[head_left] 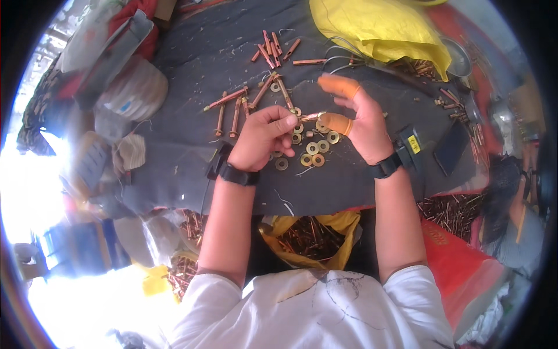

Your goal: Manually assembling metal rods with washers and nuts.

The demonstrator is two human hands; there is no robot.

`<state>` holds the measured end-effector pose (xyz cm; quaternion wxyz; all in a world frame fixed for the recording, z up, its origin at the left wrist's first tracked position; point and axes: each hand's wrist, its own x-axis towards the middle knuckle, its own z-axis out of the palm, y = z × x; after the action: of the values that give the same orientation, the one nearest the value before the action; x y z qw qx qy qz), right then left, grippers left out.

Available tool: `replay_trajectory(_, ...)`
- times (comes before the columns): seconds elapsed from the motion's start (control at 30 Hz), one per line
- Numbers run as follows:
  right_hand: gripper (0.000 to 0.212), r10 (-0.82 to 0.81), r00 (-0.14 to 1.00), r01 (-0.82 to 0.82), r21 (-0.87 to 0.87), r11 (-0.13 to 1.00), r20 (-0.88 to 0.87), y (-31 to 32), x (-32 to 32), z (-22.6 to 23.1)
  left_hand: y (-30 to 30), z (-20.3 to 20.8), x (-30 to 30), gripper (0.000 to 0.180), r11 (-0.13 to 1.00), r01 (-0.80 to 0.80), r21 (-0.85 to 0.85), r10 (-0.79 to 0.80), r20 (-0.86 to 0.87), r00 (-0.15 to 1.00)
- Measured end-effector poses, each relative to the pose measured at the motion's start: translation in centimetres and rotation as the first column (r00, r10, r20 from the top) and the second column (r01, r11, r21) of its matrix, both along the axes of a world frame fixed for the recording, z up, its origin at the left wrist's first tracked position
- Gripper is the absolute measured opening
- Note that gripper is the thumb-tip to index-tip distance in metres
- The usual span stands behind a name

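Observation:
My left hand is closed in a pinch around a brass-coloured anchor bolt, which points to the right. My right hand has its fingers spread, with orange covers on thumb and forefinger; the thumb lies at the bolt's right end, and whether it presses on it I cannot tell. Several round washers lie on the dark cloth beneath and between the hands. Just beyond my left hand, several longer anchor bolts lie at angles, some partly hidden by that hand.
A loose pile of copper-coloured sleeves lies at the far middle of the dark cloth. A yellow sack spills metal parts at far right. By my right wrist is a dark flat object. An open yellow bag of parts stands below the near edge.

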<state>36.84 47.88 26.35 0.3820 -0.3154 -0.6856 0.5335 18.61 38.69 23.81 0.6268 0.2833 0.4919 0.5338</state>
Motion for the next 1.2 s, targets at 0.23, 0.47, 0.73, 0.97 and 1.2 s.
replay_trajectory(0.23,0.021,0.221,0.974,-0.226,-0.125,0.966,-0.051,0.6,1.1,-0.8,0.0,-0.7,-0.6,0.02,0.993,0.067,0.093,-0.083,0.17,0.982)
replay_trajectory(0.47,0.026,0.146,0.957,-0.199,-0.202,0.959,-0.251,0.0,0.7,0.5,-0.3,-0.5,-0.7,0.022,0.971,0.098,0.22,-0.164,0.307,0.938)
replay_trajectory(0.73,0.025,0.142,0.967,-0.201,-0.288,0.936,-0.213,0.5,0.9,0.4,-0.5,-0.4,-0.8,0.026,0.979,0.158,0.13,-0.174,0.121,0.977)
replay_trajectory(0.97,0.022,0.007,0.999,-0.019,-0.253,0.967,-0.048,1.0,0.9,-0.7,-0.6,1.3,-1.5,0.033,0.993,0.089,0.075,-0.051,-0.409,0.911)
replay_trajectory(1.2,0.02,-0.123,0.947,0.05,0.24,0.969,0.297,0.2,0.0,-1.9,1.4,-2.6,-2.9,0.033,0.934,-0.007,0.356,0.35,-0.922,-0.168)
